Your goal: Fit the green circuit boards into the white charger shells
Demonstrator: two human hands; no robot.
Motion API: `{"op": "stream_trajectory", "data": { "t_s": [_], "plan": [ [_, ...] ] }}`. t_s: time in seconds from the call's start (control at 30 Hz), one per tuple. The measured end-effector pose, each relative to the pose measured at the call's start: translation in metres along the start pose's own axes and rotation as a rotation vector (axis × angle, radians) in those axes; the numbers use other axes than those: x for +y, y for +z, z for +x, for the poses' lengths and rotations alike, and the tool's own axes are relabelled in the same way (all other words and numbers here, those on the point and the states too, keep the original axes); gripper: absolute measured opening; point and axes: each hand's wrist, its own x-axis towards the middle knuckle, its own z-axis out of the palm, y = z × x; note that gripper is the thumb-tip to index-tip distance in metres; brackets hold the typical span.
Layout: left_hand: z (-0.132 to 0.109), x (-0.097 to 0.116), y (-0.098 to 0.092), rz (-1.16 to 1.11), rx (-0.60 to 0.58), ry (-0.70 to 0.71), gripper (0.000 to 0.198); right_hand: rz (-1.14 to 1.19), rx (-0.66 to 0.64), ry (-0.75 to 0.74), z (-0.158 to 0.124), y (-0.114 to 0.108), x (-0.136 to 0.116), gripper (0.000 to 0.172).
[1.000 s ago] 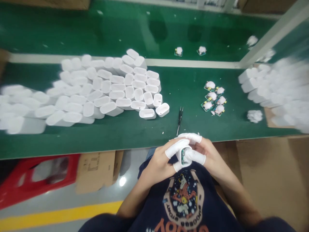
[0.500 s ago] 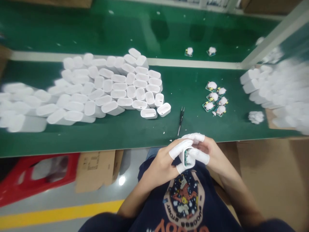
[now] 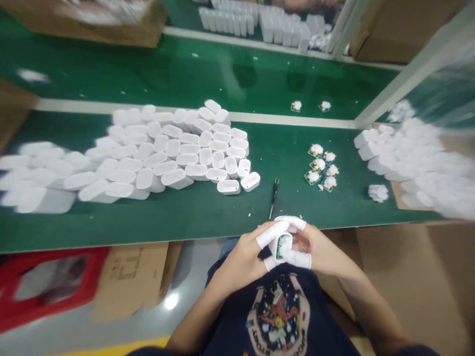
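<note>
- white plastic shell (image 3: pixel 277 250) w/ green PCB (image 3: pixel 285 245), clamped betw both hands' fingers (image 3: pixel 270 234)
- long axis approx upright in view, slight tilt
- L hand (image 3: pixel 239 260), R hand (image 3: pixel 319 247) equally near
- tweezers (image 3: pixel 273 198) just past fingers on desk (image 3: pixel 185 227)

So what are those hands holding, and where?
The left hand and right hand hold a white plastic case by its sides; a green circuit board shows inside it.

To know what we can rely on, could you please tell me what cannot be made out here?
In the head view:
White casing: mostly hidden by left hand and right hand.
Its circuit board: too small to read.
Right pile of casings: blurred, cut off by the edge.
</note>
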Motion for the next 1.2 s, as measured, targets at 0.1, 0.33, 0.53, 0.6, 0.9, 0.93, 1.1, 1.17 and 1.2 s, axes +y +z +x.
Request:
{"op": "stream_trajectory", "data": {
  "t_s": [0.1,0.33,0.53,0.6,0.9,0.93,1.1,1.17,1.2],
  "plan": [
    [-0.001,0.002,0.003,0.032,0.002,-0.005,0.064,-0.011,0.033,-0.006,-0.003,0.001,0.001,0.078],
    [-0.002,0.003,0.017,0.120,0.057,0.040,0.058,-0.104,0.134,-0.023,-0.009,0.004,0.002,0.084],
    [-0.009,0.007,0.017,0.106,0.082,0.089,0.050,-0.168,0.096,-0.028,-0.015,0.010,-0.005,0.071],
    [-0.013,0.009,0.018,0.107,0.094,0.108,0.048,-0.148,0.055,-0.043,-0.018,0.008,-0.005,0.069],
    [-0.023,0.013,0.024,0.173,0.137,0.107,0.047,-0.134,0.002,-0.049,-0.024,0.003,0.007,0.081],
    [-0.023,0.015,0.024,0.176,0.138,0.104,0.047,-0.126,0.009,-0.060,-0.025,0.004,0.008,0.082],
    [-0.018,0.025,0.025,0.155,0.085,0.115,0.047,-0.126,0.082,-0.166,-0.033,0.010,0.016,0.076],
    [-0.017,0.028,0.026,0.158,0.053,0.111,0.047,-0.122,0.088,-0.202,-0.036,0.010,0.019,0.075],
    [-0.017,0.029,0.026,0.165,0.050,0.108,0.048,-0.121,0.084,-0.215,-0.037,0.010,0.020,0.076]
  ]
}}
